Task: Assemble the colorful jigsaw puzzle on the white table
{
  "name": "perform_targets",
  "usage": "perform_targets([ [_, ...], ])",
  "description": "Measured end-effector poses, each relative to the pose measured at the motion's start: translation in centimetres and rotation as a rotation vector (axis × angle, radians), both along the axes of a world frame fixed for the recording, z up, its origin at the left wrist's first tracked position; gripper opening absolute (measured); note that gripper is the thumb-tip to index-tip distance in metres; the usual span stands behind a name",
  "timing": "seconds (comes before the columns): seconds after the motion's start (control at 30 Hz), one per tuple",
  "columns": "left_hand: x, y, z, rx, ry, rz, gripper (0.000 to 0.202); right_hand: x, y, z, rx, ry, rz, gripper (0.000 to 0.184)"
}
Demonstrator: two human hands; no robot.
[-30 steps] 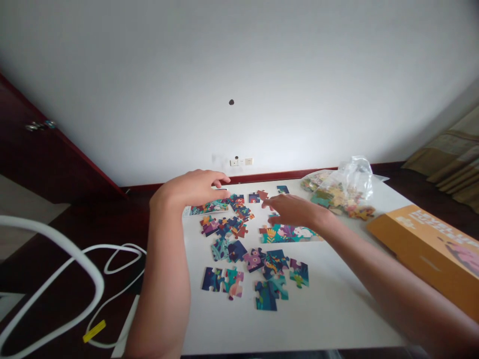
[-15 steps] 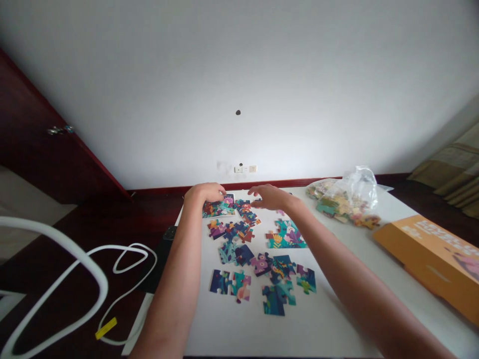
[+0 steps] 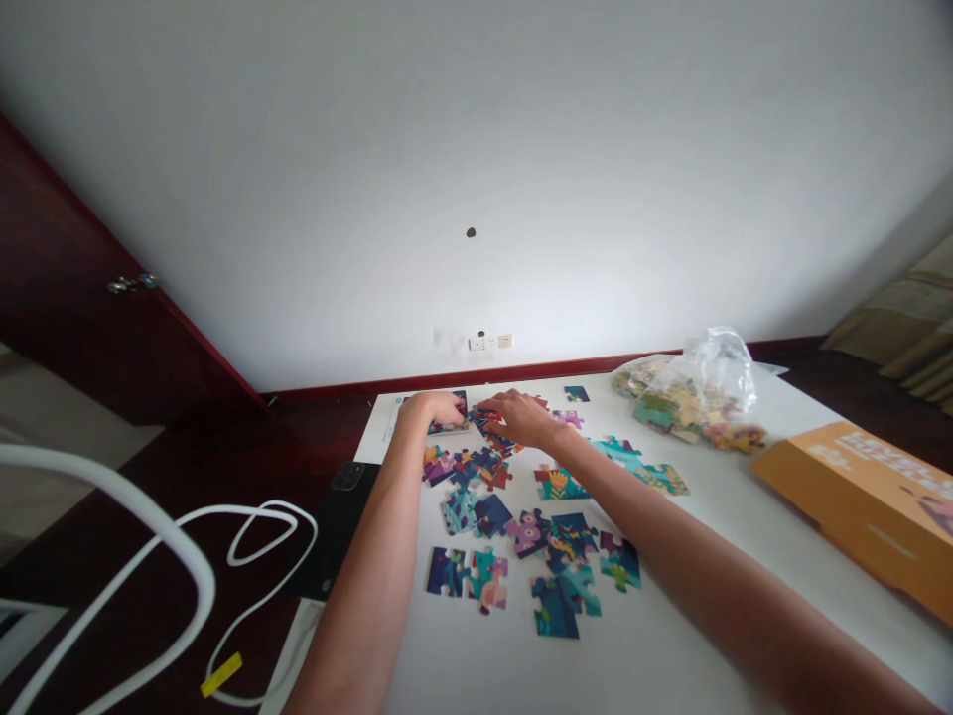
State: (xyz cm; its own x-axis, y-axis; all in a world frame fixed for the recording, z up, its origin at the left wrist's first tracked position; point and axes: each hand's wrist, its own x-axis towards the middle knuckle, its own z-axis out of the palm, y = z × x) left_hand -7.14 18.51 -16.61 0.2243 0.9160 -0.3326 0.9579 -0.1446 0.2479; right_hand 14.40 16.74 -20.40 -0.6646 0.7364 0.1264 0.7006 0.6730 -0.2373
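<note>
The left hand and right hand were held curled over jigsaw pieces on the counter; any grip could not be told.

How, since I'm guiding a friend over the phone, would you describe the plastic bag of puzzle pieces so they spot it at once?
Start at the white table and look to its far right corner, just beyond the orange cardboard box. There sits a clear plastic bag full of puzzle pieces. Unlike the pieces spread flat across the table, these are heaped together under shiny, crumpled plastic.
</note>
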Motion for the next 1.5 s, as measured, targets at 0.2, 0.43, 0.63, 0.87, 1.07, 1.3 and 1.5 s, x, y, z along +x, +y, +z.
perform_targets([
  [0.2, -2.3, 0.4, -0.3, -0.1, 0.051, 0.038, 0.039, -0.1, 0.3, -0.5, -0.023, 0.074, 0.004, 0.037],
  [0.43, -0.6, 0.9, -0.1, 0.072, 0.094, 0.049, 0.046, 1.5, 2.6, -1.1, 0.139, 0.352, -0.092, 0.037],
  [0.63, 3.9, 0.3, -0.8, 0.101, 0.124, -0.042, 0.059, 2.8, 3.9, -2.6, 0.134, 0.301, -0.208, 0.014],
  [0.87, 5.1, -0.1, -1.2, 0.125, 0.092, -0.085, 0.041, 3.6, 3.8, -1.2, -0.052, -0.003, -0.205, 0.027],
  [1.07, 4.2, 0.1, -1.4, 0.136, 0.004, -0.067, 0.038, 4.5, 3.5, 0.7, -0.14, -0.118, -0.198, 0.034],
  [1.3, 3.3, 0.5, -1.6, 0.18, -0.092, -0.01, 0.041, 4.8, 3.4, 1.7, -0.224, -0.182, -0.134, 0.045],
  [1.5, 3.4, 0.5, -3.1, 0.275, -0.128, 0.016, 0.039, 5.0, 3.5, 1.7, -0.24, -0.184, -0.104, 0.048],
])
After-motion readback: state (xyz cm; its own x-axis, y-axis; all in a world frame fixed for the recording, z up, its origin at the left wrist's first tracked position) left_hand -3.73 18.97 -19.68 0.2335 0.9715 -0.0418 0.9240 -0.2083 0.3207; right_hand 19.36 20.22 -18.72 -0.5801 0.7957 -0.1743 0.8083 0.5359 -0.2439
